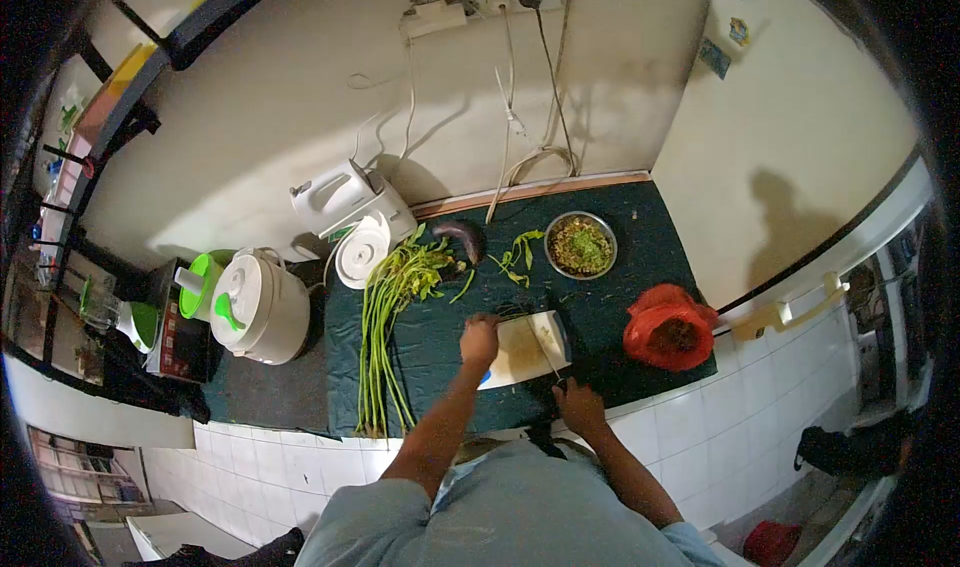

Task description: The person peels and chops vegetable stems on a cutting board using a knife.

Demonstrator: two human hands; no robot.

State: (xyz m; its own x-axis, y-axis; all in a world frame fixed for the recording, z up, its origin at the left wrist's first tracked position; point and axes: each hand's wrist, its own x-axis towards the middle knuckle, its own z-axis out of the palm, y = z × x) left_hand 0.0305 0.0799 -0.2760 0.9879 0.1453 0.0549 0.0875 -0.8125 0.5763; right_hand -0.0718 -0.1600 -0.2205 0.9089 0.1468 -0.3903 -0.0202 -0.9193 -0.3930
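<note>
My right hand [578,407] is closed round the dark handle of a knife [549,351]. Its thin blade points away from me over the right part of a white cutting board [518,355], which has a brownish stain. At the board's left edge is my left hand [479,340], with curled fingers; what they grip, if anything, I cannot make out. Beyond the board lie a few loose green leaves [517,257] and a steel bowl [581,245] of chopped greens. Long-stemmed leafy greens [385,332] lie left of my left hand, near a dark purple eggplant [460,235].
A red plastic bag [670,327] stands at the right on the dark green cloth [640,237]. To the left are a white rice cooker [262,307], a white mixer [350,202] and a green container [203,285]. Cables hang from the wall sockets [499,1] behind.
</note>
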